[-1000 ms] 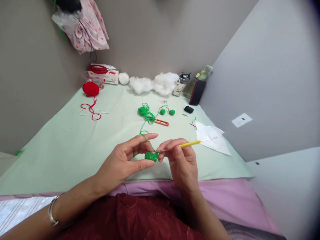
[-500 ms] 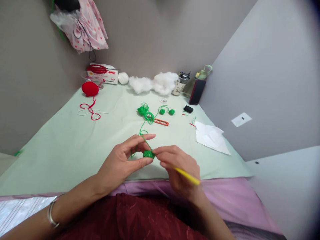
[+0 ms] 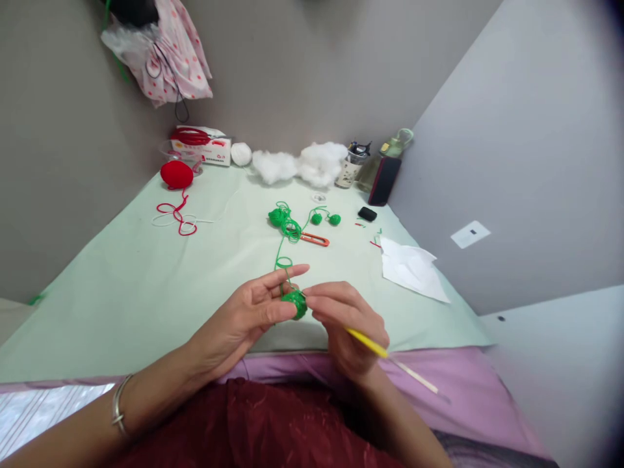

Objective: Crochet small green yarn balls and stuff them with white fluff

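My left hand (image 3: 253, 312) pinches a small green crocheted piece (image 3: 296, 304) between thumb and fingers, its index finger stretched out with green yarn running over it. In my right hand (image 3: 348, 322) is a crochet hook with a yellow handle (image 3: 366, 342); its tip meets the right edge of the green piece. The strand leads up to a loose tangle of green yarn (image 3: 291, 229) beside a green yarn ball (image 3: 277, 217). Two little green balls (image 3: 316, 218) (image 3: 334, 220) lie to the right, and an orange cutter (image 3: 314, 239) lies just below them.
Red yarn (image 3: 177, 175), a tissue box (image 3: 214, 151), white yarn (image 3: 241, 154) and white stuffing (image 3: 322, 164) line the back. Toward the right are a pen cup (image 3: 350, 170), a phone (image 3: 385, 181), a black case (image 3: 367, 213) and white paper (image 3: 412, 268).
The green piece has turned and shifted slightly right and down, showing more of its surface. My left hand has rotated with it. The hook's rear end now shows behind my right hand.
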Tool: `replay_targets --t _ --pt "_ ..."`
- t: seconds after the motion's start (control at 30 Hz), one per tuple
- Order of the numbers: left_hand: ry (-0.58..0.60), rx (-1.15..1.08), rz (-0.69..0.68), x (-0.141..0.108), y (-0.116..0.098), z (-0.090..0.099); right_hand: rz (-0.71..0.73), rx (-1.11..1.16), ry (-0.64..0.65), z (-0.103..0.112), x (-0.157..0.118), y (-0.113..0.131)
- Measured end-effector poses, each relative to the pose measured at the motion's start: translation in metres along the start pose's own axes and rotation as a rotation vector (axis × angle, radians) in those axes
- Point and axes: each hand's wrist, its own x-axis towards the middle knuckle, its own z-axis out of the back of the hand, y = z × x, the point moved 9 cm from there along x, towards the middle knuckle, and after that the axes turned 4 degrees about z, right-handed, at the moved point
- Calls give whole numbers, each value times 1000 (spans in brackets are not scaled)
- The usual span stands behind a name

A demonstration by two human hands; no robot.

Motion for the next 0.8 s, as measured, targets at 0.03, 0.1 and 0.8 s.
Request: replay_targets --t 0.03,0.1,0.8 --pt "-10 22 -13 1 -2 2 -57 72 -18 1 2 -5" --pt "-34 99 -55 1 -9 5 -111 154 -22 2 5 -7" --pt "-24 611 -280 -4 -27 -2 -927 1025 -152 -33 -17 -53"
